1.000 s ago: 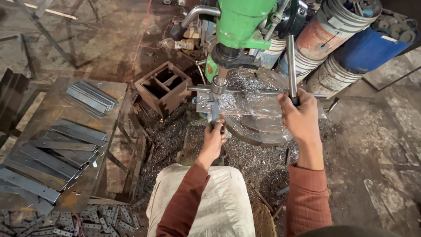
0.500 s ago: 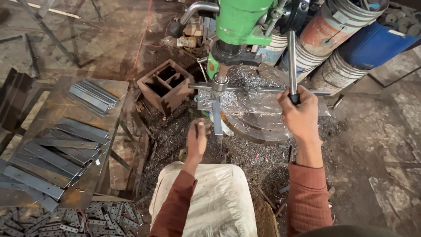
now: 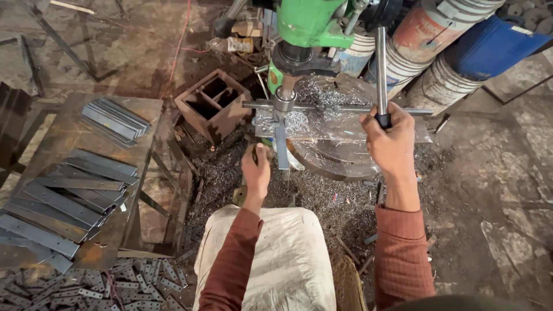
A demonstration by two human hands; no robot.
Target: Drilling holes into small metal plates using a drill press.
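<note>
My right hand (image 3: pixel 393 144) is shut on the black knob of the drill press's feed lever (image 3: pixel 381 69), which stands upright. The green drill head (image 3: pixel 311 23) hangs over a round work table (image 3: pixel 340 155) strewn with metal shavings. A flat grey metal strip (image 3: pixel 282 151) lies under the spindle and sticks out over the table's near edge. My left hand (image 3: pixel 256 173) is just left of that strip and apart from it. Its fingers are curled, with something small and dark at the fingertips that I cannot make out.
A low rusty table (image 3: pixel 144 115) at the left carries stacks of grey flat strips (image 3: pixel 69 198). A rusty compartment box (image 3: pixel 213 103) stands beside the drill. Drums and a blue barrel (image 3: pixel 489 46) crowd the back right. Small drilled plates (image 3: pixel 132 282) and shavings litter the floor.
My left hand has let go of the strip under the drill and drawn back towards me and to the left. My right hand has stayed on the lever knob.
</note>
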